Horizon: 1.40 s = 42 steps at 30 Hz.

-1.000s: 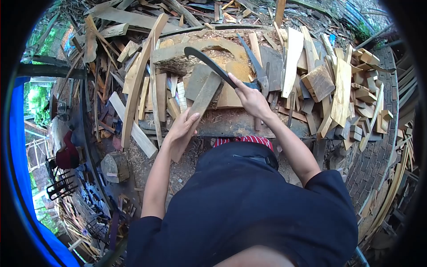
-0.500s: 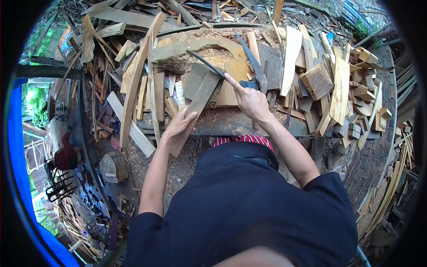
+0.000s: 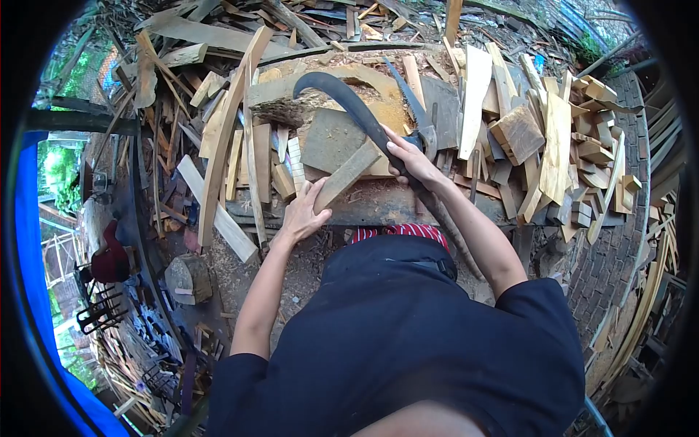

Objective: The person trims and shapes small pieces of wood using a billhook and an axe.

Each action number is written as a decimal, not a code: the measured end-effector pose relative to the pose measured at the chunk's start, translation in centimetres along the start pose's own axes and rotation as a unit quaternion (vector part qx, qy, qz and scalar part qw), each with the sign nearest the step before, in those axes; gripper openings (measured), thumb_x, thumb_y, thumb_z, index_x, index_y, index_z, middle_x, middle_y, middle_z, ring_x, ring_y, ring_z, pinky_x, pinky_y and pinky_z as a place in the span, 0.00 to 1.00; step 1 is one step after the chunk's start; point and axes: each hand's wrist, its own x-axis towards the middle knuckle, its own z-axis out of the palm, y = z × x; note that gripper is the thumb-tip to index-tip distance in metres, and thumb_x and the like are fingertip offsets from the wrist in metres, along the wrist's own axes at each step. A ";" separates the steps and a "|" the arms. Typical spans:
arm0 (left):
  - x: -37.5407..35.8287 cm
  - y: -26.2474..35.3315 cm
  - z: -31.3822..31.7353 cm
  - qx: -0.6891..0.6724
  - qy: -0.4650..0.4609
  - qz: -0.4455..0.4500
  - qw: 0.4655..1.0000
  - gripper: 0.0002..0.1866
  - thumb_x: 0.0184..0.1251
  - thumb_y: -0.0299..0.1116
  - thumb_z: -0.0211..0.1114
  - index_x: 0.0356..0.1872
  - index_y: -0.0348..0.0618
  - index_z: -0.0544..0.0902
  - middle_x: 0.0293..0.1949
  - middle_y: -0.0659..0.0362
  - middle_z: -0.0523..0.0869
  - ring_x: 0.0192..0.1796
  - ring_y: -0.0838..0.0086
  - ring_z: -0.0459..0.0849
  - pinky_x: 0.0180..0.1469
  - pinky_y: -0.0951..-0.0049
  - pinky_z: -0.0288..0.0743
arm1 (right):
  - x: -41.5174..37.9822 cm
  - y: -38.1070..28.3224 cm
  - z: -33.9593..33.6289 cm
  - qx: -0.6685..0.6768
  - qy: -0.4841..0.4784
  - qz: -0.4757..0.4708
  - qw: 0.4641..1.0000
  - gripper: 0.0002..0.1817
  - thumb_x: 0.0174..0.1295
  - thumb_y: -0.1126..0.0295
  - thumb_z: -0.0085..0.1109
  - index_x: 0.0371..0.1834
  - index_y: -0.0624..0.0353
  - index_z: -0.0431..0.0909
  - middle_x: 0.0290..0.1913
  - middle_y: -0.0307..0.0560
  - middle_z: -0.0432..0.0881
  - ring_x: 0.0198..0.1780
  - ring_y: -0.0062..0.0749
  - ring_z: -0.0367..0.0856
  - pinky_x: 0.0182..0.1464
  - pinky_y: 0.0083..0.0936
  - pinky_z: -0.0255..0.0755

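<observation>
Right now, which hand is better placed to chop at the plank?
Right. The right hand already grips the curved blade raised above the plank; the left hand is busy holding the plank's near end.

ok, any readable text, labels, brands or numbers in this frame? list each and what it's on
None. No legible text shows on the curved blade in the right hand, on the wood strip held by the left hand, or on the scrap boards around them. The blue scrap among the boards is too small to tell.
</observation>
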 end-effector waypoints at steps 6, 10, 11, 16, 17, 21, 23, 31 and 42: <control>0.3 0.3 -1.7 -0.142 -0.016 0.008 0.990 0.40 0.55 0.41 0.57 0.74 0.46 0.64 0.46 0.43 0.83 0.48 0.49 0.84 0.56 0.57 0.76 | 0.2 1.1 1.2 -0.266 0.183 -0.155 0.934 0.29 0.77 0.58 0.40 0.80 0.30 0.53 0.23 0.47 0.73 0.24 0.35 0.77 0.25 0.31 0.72; 0.8 0.5 -2.4 -0.119 -0.045 -0.032 0.991 0.33 0.60 0.40 0.57 0.67 0.37 0.73 0.32 0.46 0.87 0.41 0.54 0.88 0.49 0.61 0.79 | -0.9 -0.5 1.8 -0.380 0.228 -0.141 0.885 0.29 0.75 0.58 0.44 0.78 0.25 0.54 0.29 0.63 0.83 0.31 0.63 0.84 0.33 0.49 0.76; 1.1 0.6 -2.4 -0.094 -0.032 -0.050 0.994 0.30 0.64 0.43 0.59 0.65 0.37 0.76 0.30 0.47 0.87 0.37 0.56 0.88 0.46 0.62 0.79 | -0.9 0.0 1.8 -0.408 0.231 -0.155 0.870 0.29 0.75 0.58 0.45 0.78 0.24 0.53 0.27 0.63 0.83 0.31 0.62 0.84 0.34 0.54 0.75; 2.0 0.0 -1.7 -0.135 -0.009 -0.059 0.989 0.22 0.73 0.50 0.61 0.39 0.35 0.83 0.19 0.60 0.82 0.19 0.77 0.79 0.25 0.74 0.74 | -1.8 -1.1 2.4 -0.496 0.202 -0.107 0.838 0.29 0.75 0.60 0.44 0.78 0.25 0.54 0.23 0.61 0.82 0.27 0.57 0.84 0.29 0.52 0.75; 1.9 -0.1 -1.6 -0.145 -0.022 -0.086 0.985 0.22 0.73 0.49 0.61 0.39 0.35 0.83 0.19 0.60 0.82 0.19 0.78 0.79 0.24 0.75 0.74 | -2.0 -1.9 2.4 -0.479 0.204 -0.134 0.843 0.29 0.75 0.61 0.45 0.78 0.25 0.55 0.23 0.60 0.81 0.26 0.56 0.83 0.28 0.51 0.74; 1.7 -0.3 -1.0 -0.170 -0.027 -0.117 0.978 0.21 0.73 0.48 0.61 0.38 0.34 0.82 0.19 0.60 0.81 0.19 0.79 0.79 0.22 0.76 0.72 | -3.0 -6.6 4.1 -0.424 0.258 -0.287 0.819 0.29 0.75 0.63 0.46 0.78 0.29 0.57 0.23 0.55 0.81 0.22 0.51 0.81 0.26 0.44 0.74; 1.7 -0.5 -0.9 -0.173 -0.032 -0.115 0.978 0.21 0.74 0.48 0.61 0.38 0.34 0.82 0.19 0.61 0.81 0.18 0.79 0.79 0.22 0.76 0.72 | -2.8 -7.3 4.6 -0.387 0.296 -0.399 0.777 0.29 0.75 0.64 0.46 0.78 0.31 0.56 0.22 0.53 0.79 0.19 0.49 0.78 0.24 0.45 0.74; 1.4 0.4 -1.0 -0.149 -0.041 -0.127 0.980 0.23 0.73 0.50 0.60 0.41 0.36 0.84 0.18 0.57 0.82 0.21 0.73 0.83 0.28 0.70 0.76 | -0.8 -1.5 2.6 -0.520 0.203 -0.146 0.817 0.28 0.76 0.60 0.42 0.78 0.26 0.54 0.20 0.61 0.80 0.22 0.53 0.84 0.25 0.47 0.77; 1.6 -0.1 -0.8 -0.158 -0.032 -0.124 0.979 0.25 0.73 0.53 0.59 0.41 0.36 0.84 0.18 0.58 0.82 0.22 0.73 0.84 0.29 0.70 0.77 | -2.6 -5.1 3.4 -0.462 0.253 -0.279 0.803 0.28 0.76 0.62 0.44 0.78 0.30 0.55 0.24 0.56 0.81 0.23 0.49 0.83 0.24 0.45 0.75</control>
